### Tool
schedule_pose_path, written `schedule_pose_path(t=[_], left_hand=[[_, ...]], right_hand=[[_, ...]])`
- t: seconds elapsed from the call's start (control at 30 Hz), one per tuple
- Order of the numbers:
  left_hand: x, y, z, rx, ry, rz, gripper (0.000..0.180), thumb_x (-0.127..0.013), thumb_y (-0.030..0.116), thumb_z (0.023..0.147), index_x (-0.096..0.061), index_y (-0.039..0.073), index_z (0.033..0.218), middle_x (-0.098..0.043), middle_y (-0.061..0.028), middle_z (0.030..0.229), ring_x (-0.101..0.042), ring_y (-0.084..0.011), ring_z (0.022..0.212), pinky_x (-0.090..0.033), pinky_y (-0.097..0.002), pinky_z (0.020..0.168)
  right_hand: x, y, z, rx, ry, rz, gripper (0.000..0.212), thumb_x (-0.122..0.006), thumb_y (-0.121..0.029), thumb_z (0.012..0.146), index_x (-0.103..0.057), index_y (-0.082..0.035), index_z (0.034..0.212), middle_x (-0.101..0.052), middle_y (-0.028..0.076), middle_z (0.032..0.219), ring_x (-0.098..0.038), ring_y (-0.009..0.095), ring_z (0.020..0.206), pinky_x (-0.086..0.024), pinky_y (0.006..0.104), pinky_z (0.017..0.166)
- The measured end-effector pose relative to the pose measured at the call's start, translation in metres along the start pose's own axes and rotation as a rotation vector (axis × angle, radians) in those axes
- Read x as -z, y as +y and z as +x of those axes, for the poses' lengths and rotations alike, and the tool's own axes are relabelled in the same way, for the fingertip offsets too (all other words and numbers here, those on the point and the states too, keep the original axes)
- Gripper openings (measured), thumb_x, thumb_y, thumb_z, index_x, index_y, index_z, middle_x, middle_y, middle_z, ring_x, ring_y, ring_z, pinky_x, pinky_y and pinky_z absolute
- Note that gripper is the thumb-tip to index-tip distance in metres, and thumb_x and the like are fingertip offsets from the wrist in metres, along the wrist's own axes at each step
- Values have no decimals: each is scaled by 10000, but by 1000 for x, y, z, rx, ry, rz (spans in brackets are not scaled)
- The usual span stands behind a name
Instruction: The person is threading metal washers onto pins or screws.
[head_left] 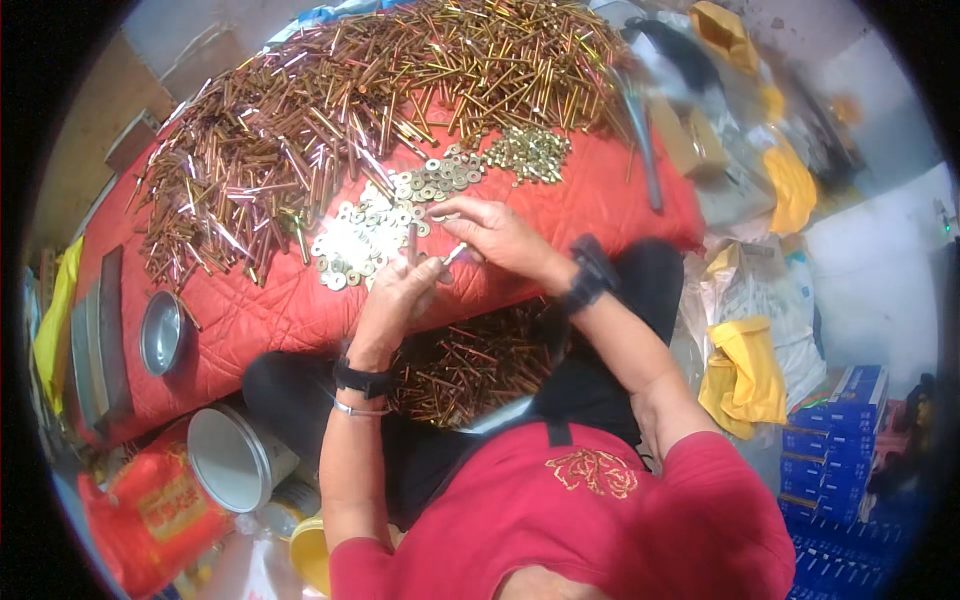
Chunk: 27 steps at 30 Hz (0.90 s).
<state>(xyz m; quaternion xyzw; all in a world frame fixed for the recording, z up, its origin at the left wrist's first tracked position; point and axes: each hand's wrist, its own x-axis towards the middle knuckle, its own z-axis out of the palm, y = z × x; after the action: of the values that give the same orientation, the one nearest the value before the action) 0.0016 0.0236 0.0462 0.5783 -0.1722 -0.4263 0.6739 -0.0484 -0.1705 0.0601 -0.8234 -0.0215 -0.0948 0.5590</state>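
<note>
Nearest, below the cloth's edge, there's a dark heap of slim metal rods between the knees, lying every which way. Up to the left hand, and it's closed on a short rod, the tip standing clear of the fingers and pointing away from the body, long axis nearly straight up the view! Right beside it comes the right hand, fingers partly curled, angled in toward the left; whether it grips anything, I can't tell. Just beyond, flat round washers with holes spread over the red quilted cloth, some glaring white in the light. Past those, small chunky brass-coloured pieces bunch up. And farthest, a great tangled pile of coppery rods, smooth, straight and shiny, pointing in all directions!
</note>
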Motion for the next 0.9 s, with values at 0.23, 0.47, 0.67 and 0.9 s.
schedule_pose_path(t=[0.23, 0.47, 0.67, 0.9], left_hand=[[-2, -9, 10, -409, -74, 425, 304, -516, 264, 966, -576, 32, 1152, -524, 43, 775, -458, -53, 674, -372, -207, 601], [5, -5, 8, -131, 182, 158, 270, -523, 217, 956, -600, 27, 1131, -480, 57, 736, -416, -36, 648, -341, -198, 574], [10, -13, 16, -161, 267, 122, 312, -519, 245, 955, -617, 0, 1121, -579, 16, 805, -474, -53, 670, -388, -198, 619], [18, -19, 15, -172, 319, -337, 387, -557, 323, 946, -605, -27, 1105, -603, -23, 811, -553, -74, 678, -429, -200, 574]], right_hand=[[76, 69, 47, 183, 511, -658, 185, -568, -137, 857, -622, -45, 1009, -618, 149, 913, -605, 325, 841, -481, 407, 748], [114, 125, 103, 164, 540, -1283, 165, -562, 23, 694, -603, -64, 828, -575, 111, 858, -551, 325, 866, -444, 436, 742], [132, 122, 118, -55, 256, -1311, 181, -561, -77, 769, -636, -32, 928, -608, 188, 990, -603, 368, 950, -505, 468, 787], [115, 46, 97, -272, 114, -1296, 256, -560, -78, 718, -647, 6, 943, -656, 251, 879, -645, 389, 882, -526, 444, 736]])
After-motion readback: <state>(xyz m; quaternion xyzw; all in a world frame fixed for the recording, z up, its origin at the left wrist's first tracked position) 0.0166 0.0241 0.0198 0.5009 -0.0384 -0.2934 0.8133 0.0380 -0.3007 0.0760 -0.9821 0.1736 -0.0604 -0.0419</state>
